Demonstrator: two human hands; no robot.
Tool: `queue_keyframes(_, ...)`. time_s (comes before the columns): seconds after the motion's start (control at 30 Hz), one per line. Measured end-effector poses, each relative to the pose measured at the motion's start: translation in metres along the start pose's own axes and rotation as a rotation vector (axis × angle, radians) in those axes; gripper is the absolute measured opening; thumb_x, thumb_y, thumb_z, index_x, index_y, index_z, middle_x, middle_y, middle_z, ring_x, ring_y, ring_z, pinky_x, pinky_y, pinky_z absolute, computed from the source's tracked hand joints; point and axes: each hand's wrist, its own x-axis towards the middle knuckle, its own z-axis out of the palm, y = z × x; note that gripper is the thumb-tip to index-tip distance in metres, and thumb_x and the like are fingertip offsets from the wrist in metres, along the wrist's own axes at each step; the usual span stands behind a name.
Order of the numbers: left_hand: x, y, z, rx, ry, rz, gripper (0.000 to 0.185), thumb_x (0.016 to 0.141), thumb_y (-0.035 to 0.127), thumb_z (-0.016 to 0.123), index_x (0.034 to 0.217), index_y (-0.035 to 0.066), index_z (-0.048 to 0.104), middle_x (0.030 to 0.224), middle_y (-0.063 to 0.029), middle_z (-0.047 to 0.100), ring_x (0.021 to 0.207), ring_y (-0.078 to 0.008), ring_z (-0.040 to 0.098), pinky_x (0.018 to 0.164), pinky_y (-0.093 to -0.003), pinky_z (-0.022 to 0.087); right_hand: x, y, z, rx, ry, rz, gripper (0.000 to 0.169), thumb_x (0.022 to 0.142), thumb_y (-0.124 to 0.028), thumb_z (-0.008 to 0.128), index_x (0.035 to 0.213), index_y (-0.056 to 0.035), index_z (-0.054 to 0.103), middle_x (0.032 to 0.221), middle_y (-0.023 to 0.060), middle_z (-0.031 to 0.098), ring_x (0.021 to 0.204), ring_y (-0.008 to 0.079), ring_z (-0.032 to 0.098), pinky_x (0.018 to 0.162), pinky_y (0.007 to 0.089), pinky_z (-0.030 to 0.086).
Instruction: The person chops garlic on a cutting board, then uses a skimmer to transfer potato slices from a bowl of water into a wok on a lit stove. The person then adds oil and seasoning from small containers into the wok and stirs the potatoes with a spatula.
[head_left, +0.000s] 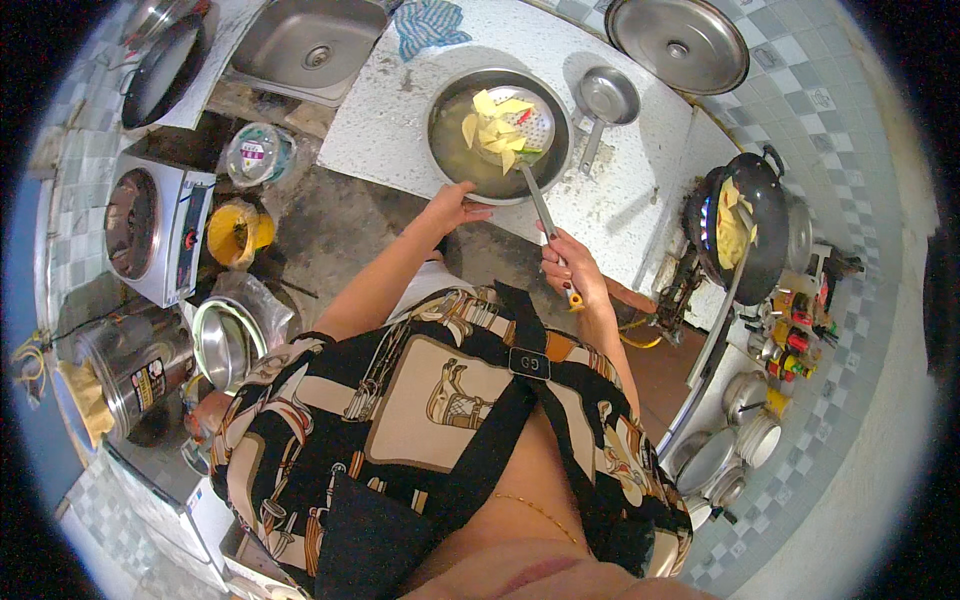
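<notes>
My right hand (571, 264) grips the handle of a perforated metal skimmer (541, 129). The skimmer's head is over a metal basin (561, 176) of cloudy liquid and carries yellow slices (499, 129), with a red piece and a green piece among them. My left hand (456, 208) is at the basin's near rim, thumb on the edge and fingers beneath it. Right of the basin lies a metal ladle (609, 97). A black wok (769, 240) on the stove at the right holds more yellow slices (727, 229) and a metal utensil with a long handle.
A steel sink (315, 45) is at the upper left, with a striped cloth (429, 28) beside it. A large round lid (677, 45) leans on the tiled wall. Bottles and stacked bowls (757, 441) stand along the right; a yellow container (231, 234) stands at the left.
</notes>
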Motion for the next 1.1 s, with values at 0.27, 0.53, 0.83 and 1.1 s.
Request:
queue_keyframes(0.27, 0.014, -0.009, -0.002, -0.088, 0.062, -0.008, 0.037, 0.095, 0.014, 0.047, 0.126, -0.007, 0.042, 0.12, -0.0249, 0.052, 0.101, -0.038, 0.06, 0.085, -0.0497, 0.056, -0.019, -0.011, 0.018, -0.041, 0.05, -0.107, 0.034, 0.095, -0.017, 0.05, 0.128, -0.0064, 0.048, 0.073, -0.0022, 0.043, 0.048, 0.0032, 0.034, 0.04, 0.0196, 0.026)
queue_keyframes(0.53, 0.021, -0.008, -0.009, -0.102, 0.015, -0.009, 0.034, 0.096, 0.013, 0.044, 0.122, -0.009, 0.044, 0.119, -0.0254, 0.052, 0.104, -0.0369, 0.057, 0.09, -0.0508, 0.052, -0.015, 0.0, 0.022, 0.238, -0.066, -0.033, 0.035, 0.096, -0.015, 0.049, 0.13, -0.0074, 0.047, 0.072, -0.0038, 0.042, 0.046, 0.0011, 0.033, 0.039, 0.0177, 0.027)
queue_keyframes(0.83, 0.024, -0.004, -0.007, -0.068, 0.007, -0.019, 0.035, 0.095, 0.013, 0.051, 0.124, -0.005, 0.044, 0.121, -0.0209, 0.052, 0.103, -0.0349, 0.057, 0.086, -0.0492, 0.054, -0.043, -0.007, 0.019, 0.484, -0.125, -0.084, 0.038, 0.097, -0.012, 0.046, 0.133, -0.0012, 0.042, 0.071, -0.0035, 0.038, 0.046, 0.0003, 0.033, 0.037, 0.0166, 0.027)
queue_keyframes(1.1, 0.041, -0.015, -0.03, -0.082, -0.069, -0.091, 0.038, 0.096, 0.016, 0.051, 0.127, -0.003, 0.04, 0.122, -0.022, 0.05, 0.092, -0.0357, 0.061, 0.081, -0.0476, 0.056, -0.15, -0.073, -0.001, 0.658, 0.095, -0.581, 0.045, 0.095, -0.012, 0.048, 0.137, -0.0007, 0.035, 0.075, -0.0004, 0.041, 0.049, 0.0022, 0.034, 0.035, 0.0153, 0.027)
